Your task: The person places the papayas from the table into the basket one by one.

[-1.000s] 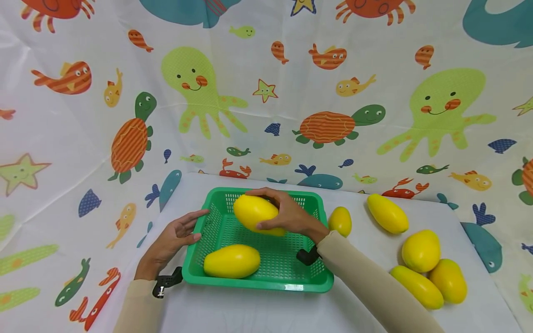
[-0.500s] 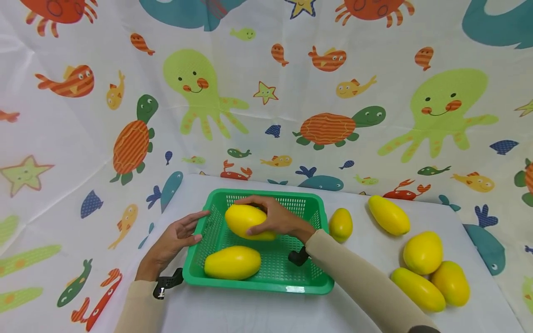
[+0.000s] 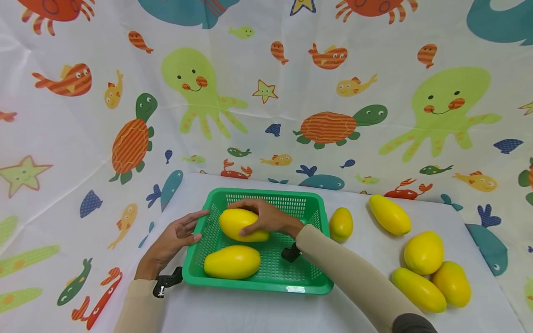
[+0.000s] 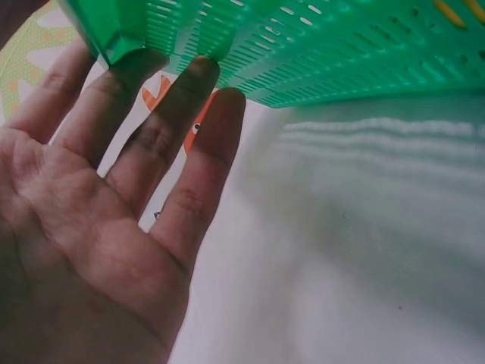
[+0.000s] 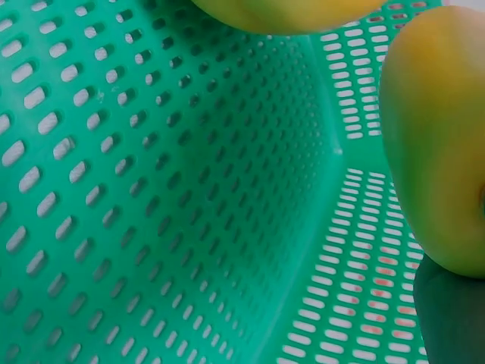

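A green perforated plastic basket (image 3: 258,285) sits on the white-covered table. My right hand (image 3: 270,216) reaches inside and grips a yellow mango (image 3: 238,224) from above, thumb at the near side and fingers over the far side. Low in the basket's far left part, this mango lies close behind a second mango (image 3: 232,262) resting at the front left. In the right wrist view, the held mango (image 5: 436,144) shows greenish-yellow skin at the right edge. My left hand (image 3: 172,240) touches the basket's left side with extended fingers; the left wrist view shows the fingertips (image 4: 201,68) against its wall.
One smaller mango (image 3: 341,225) lies just right of the basket. Farther right are a long mango (image 3: 389,215) and a cluster of several mangoes (image 3: 424,253). A white sheet with sea-animal prints (image 3: 250,69) hangs behind and along the left.
My right hand has carried the mango leftward and lower into the basket, towards its left side. My left hand has stayed at the basket's left edge.
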The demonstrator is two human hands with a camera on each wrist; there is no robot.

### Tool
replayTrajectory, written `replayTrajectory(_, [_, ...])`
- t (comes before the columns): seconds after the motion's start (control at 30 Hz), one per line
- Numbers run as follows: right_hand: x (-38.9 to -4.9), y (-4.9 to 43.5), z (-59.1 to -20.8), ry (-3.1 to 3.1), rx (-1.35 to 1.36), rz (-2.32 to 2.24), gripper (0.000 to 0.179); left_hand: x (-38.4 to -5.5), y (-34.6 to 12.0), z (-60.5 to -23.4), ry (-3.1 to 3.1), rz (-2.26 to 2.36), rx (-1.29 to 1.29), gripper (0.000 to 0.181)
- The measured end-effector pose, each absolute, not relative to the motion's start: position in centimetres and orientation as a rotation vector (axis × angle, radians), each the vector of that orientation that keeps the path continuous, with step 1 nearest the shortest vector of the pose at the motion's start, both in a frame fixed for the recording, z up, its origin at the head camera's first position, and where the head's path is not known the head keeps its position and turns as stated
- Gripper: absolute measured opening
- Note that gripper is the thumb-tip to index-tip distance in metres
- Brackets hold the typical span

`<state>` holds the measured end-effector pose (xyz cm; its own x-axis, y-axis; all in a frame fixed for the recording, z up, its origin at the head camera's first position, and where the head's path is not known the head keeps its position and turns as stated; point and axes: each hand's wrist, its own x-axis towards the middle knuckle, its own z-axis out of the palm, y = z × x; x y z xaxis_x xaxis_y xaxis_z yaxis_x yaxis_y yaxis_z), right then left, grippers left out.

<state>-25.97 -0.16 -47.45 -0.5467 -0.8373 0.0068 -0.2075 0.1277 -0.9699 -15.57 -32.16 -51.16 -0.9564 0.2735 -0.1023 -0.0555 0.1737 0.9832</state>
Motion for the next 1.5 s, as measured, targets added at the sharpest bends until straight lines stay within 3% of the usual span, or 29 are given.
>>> replayTrajectory(1.5, [-26.8,-3.1,-50.8,1.908,-0.956,-1.243,0.068,-15.6,-32.2,-51.2,2.192,1.872,0.242,0.062])
